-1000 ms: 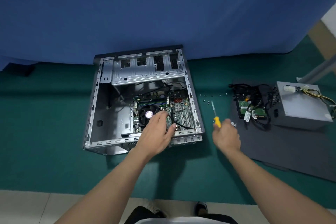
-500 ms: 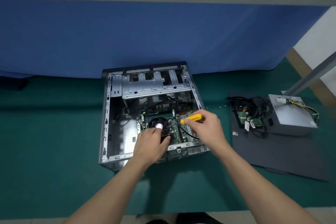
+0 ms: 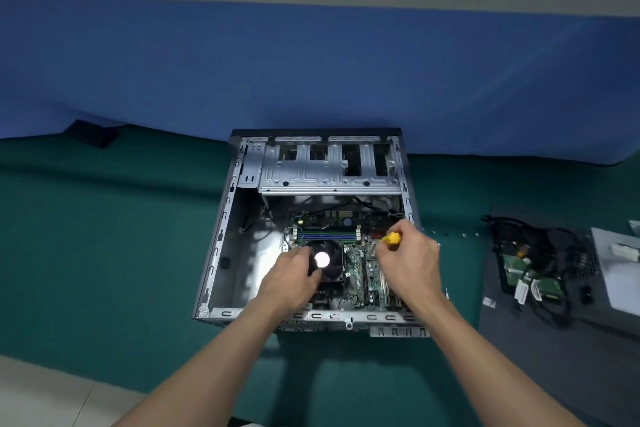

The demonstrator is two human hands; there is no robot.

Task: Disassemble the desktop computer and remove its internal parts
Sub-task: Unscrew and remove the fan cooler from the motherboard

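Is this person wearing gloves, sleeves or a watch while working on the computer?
No. The left hand and right hand are bare, without gloves. Both forearms are uncovered as far as the frame shows, with no sleeve, watch or wristband in sight.

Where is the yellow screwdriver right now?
In the head view, the screwdriver is in the right hand, over the green circuit board inside the open computer case, just right of the round fan that the left hand holds.
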